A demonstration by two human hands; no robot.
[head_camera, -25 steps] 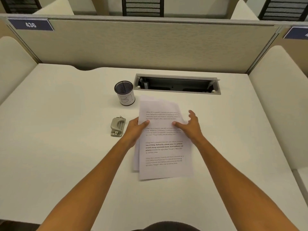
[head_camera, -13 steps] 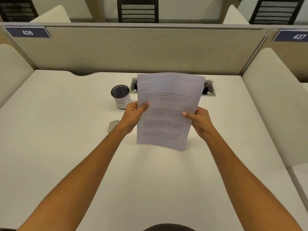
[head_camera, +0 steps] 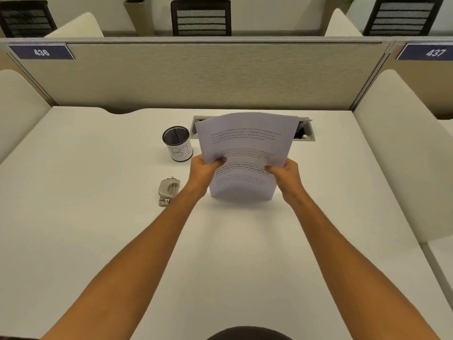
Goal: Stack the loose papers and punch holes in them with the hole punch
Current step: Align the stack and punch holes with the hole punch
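On white desk (head_camera: 98,241), beneath beige partition (head_camera: 196,77) with number plates 436 (head_camera: 41,52) and 437 (head_camera: 434,52): papers (head_camera: 245,148) held upright as one stack, bottom edge resting on or just above desktop near centre, cannot tell which, top bowing away and covering most of cable tray (head_camera: 307,136) behind

Printed text facing camera, sheet edges roughly aligned

Left hand (head_camera: 204,171) clamped on stack's left edge, thumb on front face, fingers hidden behind; right hand (head_camera: 285,174) clamped on right edge at same height, thumb in front likewise

Both forearms stretched forward from bottom of view

Left of stack, just beyond left hand: mesh cup (head_camera: 177,143) marked "B1", standing upright, apart from papers

Nearer, left of left wrist: grey punch (head_camera: 168,191) lying flat on desk, untouched, near stack but clear of it

Beyond partition: black chairs (head_camera: 201,18) and planters, small and far off
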